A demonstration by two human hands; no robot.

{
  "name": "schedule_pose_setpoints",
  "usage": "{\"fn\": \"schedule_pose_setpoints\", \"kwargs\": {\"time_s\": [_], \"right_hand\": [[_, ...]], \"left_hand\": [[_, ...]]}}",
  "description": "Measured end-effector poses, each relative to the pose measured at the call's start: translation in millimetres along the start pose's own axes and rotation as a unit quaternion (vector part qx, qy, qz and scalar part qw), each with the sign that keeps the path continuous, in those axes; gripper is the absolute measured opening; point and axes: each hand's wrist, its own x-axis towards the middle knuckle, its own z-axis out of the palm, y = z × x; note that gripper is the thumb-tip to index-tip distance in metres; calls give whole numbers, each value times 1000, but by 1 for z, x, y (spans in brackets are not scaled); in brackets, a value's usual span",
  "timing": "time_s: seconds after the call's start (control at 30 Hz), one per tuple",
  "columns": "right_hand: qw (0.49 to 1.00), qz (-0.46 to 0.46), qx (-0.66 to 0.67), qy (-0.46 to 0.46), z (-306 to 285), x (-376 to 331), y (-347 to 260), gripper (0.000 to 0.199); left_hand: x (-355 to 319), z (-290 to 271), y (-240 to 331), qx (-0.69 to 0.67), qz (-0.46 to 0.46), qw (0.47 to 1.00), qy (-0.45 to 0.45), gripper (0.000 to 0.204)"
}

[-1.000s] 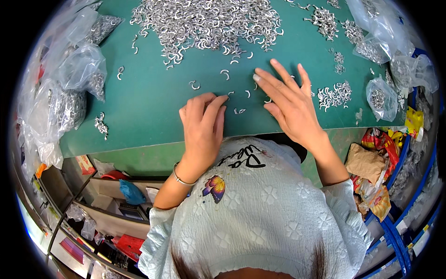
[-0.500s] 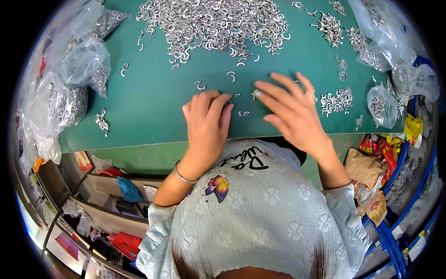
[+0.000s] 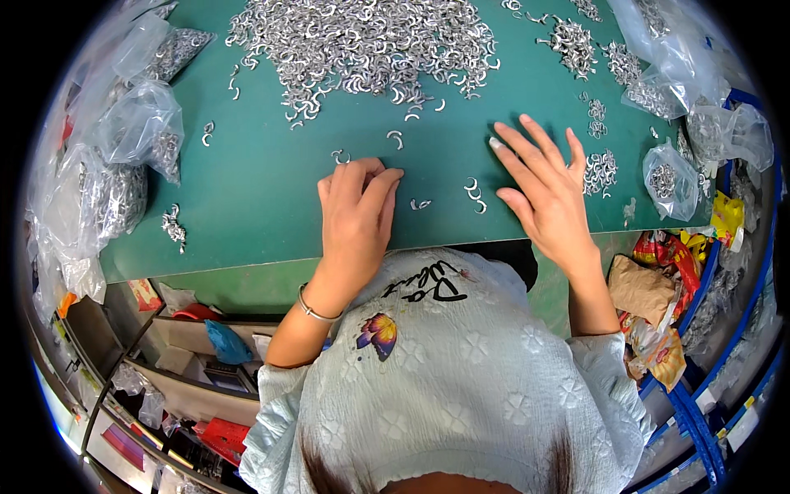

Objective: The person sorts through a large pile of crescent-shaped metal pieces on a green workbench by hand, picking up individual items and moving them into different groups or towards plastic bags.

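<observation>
My left hand is closed on the green table, its fingers curled down and the thumb close to the index finger. Whatever its fingertips hold, if anything, is hidden. Just beyond the knuckles lies a small curved silver metal piece. A couple of small pieces lie to the right of the thumb. My right hand is open, fingers spread above the table, and holds nothing visible. Left of its thumb lies a short row of curved silver pieces. Another curved piece lies farther off, between the hands.
A large heap of curved silver pieces covers the far middle of the green table. Smaller piles lie at the right. Clear plastic bags of parts line the left edge, with more bags at the right.
My right hand has moved right, away from the left hand, and a row of curved pieces now shows beside it. My left hand stays curled in nearly the same place.
</observation>
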Motion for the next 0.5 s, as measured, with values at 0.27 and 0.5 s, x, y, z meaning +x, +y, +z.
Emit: {"fn": "schedule_pose_setpoints", "kwargs": {"time_s": [0.27,0.5], "right_hand": [[999,-20,42,28,3,-2,1,43],[987,-141,59,-59,41,49,-40,53]], "left_hand": [[-8,-5,-2,5,-17,1000,2,22],[-9,-8,-5,-2,-13,1000,6,23]]}}
